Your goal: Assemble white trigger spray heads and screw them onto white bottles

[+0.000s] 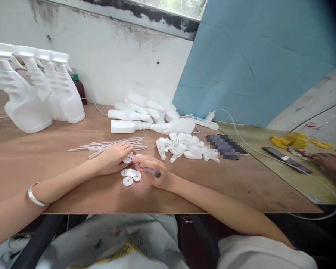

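My left hand (113, 158) rests on the brown table, fingers bent over a small white ring (127, 159) that it grips. In my right hand (159, 175) is a pen-like tool (149, 170) with a pale barrel and a dark end. Its tip points toward that ring, but the fingers hide the contact. Just below the hands lie several loose white rings (128, 181), some overlapping. Thin white tubes (100, 144) are spread behind my left hand. White spray trigger heads (179, 147) are heaped beyond my right hand.
White spray bottles (70, 97) stand at the left, before a dark bottle (80, 89). More white bottles (168, 127) lie by the wall. A blurred-out phone (224, 145), power strip (205, 122) and white cable (238, 130) are at the right. Another person's hand (329, 162) is near another phone (287, 160).
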Motion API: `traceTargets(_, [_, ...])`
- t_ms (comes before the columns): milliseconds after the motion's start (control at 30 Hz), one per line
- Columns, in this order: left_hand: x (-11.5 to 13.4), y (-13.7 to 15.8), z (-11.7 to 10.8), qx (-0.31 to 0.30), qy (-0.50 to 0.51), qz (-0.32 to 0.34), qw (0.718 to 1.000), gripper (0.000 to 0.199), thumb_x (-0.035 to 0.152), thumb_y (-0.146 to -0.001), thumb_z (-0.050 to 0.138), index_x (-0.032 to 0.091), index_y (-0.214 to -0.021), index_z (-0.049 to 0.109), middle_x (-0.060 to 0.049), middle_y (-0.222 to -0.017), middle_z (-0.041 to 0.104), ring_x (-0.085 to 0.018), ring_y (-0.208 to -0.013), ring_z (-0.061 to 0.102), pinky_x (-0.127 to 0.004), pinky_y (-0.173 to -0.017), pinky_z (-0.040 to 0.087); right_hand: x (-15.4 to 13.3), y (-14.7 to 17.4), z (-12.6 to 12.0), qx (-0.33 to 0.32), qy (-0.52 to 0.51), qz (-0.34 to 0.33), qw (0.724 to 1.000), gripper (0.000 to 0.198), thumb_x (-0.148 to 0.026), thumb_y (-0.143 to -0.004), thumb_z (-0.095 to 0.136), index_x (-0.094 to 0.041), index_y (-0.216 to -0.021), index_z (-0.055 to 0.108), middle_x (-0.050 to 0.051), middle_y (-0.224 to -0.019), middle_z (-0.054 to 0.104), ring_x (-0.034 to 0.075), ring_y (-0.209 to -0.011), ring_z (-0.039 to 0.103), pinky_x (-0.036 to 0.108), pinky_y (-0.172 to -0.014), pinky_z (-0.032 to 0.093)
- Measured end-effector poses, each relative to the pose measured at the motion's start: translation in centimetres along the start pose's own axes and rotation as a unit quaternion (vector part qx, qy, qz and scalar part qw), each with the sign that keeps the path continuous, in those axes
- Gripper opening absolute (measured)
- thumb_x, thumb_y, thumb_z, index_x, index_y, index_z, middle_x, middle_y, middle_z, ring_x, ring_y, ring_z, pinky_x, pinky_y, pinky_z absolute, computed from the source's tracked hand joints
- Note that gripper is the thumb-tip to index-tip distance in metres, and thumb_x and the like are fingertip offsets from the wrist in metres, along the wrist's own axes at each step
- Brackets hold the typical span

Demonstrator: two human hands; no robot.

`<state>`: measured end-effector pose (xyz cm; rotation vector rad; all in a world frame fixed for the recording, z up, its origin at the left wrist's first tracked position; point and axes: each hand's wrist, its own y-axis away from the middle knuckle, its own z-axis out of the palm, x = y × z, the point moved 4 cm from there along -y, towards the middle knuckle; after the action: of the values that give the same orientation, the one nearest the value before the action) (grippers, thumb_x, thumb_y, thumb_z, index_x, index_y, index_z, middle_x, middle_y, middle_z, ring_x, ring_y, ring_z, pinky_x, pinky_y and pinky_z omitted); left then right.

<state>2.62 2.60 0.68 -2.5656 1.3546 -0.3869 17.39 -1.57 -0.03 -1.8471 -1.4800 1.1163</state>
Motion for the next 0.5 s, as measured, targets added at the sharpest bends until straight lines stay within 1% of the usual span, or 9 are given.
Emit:
traceTargets(100, [-0.30, 0.06, 0.13, 0.010, 0.023, -0.017, 1.000, 0.023, 0.026, -0.082, 0.050, 0.017, -0.102, 0.050, -0.006, -0.101, 0.057, -0.021, -0.097, 0.052, -0.031, -0.081, 0.039, -0.41, -0.09, 0.10, -0.030, 0.054, -0.040, 0.997, 0.021, -0.011, -0.088, 0.041, -0.022, -0.106, 0.040, 0.011, -0.108, 0.061, 0.017, -0.104, 0.057, 0.037, -0.085, 0.051])
traceTargets(200, [-0.79, 0.08, 0.28, 0.023, 0.042, -0.050, 0.998, 0.039, 0.032, -0.079, 0.054, 0.015, -0.112, 0.046, -0.008, -0.102, 0.058, -0.022, -0.096, 0.053, -0.031, -0.080, 0.041, -0.63, -0.18, 0.06, -0.032, 0.089, -0.058, 0.994, 0.021, -0.011, -0.087, 0.043, -0.021, -0.106, 0.040, 0.012, -0.105, 0.062, 0.017, -0.103, 0.058, 0.036, -0.082, 0.052])
traceTargets(233, [-0.87, 0.07, 0.31, 0.024, 0.046, -0.055, 0.997, 0.041, 0.034, -0.078, 0.055, 0.014, -0.112, 0.047, -0.008, -0.101, 0.058, -0.022, -0.094, 0.053, -0.031, -0.079, 0.041, -0.63, -0.17, 0.07, -0.034, 0.093, -0.061, 0.993, 0.021, -0.012, -0.087, 0.043, -0.021, -0.106, 0.040, 0.012, -0.105, 0.062, 0.017, -0.103, 0.058, 0.035, -0.082, 0.052])
traceTargets(267, [-0.88, 0.06, 0.33, 0.022, 0.049, -0.054, 0.997, 0.040, 0.036, -0.077, 0.056, 0.015, -0.110, 0.049, -0.008, -0.099, 0.058, -0.021, -0.092, 0.054, -0.030, -0.078, 0.041, -0.61, -0.13, 0.07, -0.035, 0.094, -0.062, 0.993, 0.021, -0.011, -0.087, 0.042, -0.021, -0.106, 0.040, 0.012, -0.105, 0.062, 0.016, -0.103, 0.058, 0.035, -0.082, 0.052])
traceTargets(400, [-0.71, 0.02, 0.21, 0.002, 0.068, -0.047, 0.997, 0.024, 0.036, -0.080, 0.052, 0.017, -0.094, 0.058, -0.005, -0.088, 0.055, -0.019, -0.082, 0.053, -0.027, -0.071, 0.041, -0.48, 0.17, -0.01, -0.025, 0.090, -0.080, 0.992, 0.024, -0.012, -0.087, 0.044, -0.020, -0.108, 0.038, 0.013, -0.108, 0.061, 0.017, -0.104, 0.057, 0.037, -0.085, 0.051])
traceTargets(500, [-0.67, 0.04, 0.07, -0.004, 0.095, -0.058, 0.994, 0.024, 0.037, -0.081, 0.051, 0.017, -0.092, 0.060, -0.004, -0.084, 0.054, -0.017, -0.079, 0.053, -0.026, -0.069, 0.040, -0.41, 0.30, -0.04, -0.023, 0.103, -0.090, 0.990, 0.023, -0.016, -0.086, 0.047, -0.021, -0.107, 0.039, 0.012, -0.107, 0.061, 0.017, -0.104, 0.057, 0.036, -0.084, 0.051])
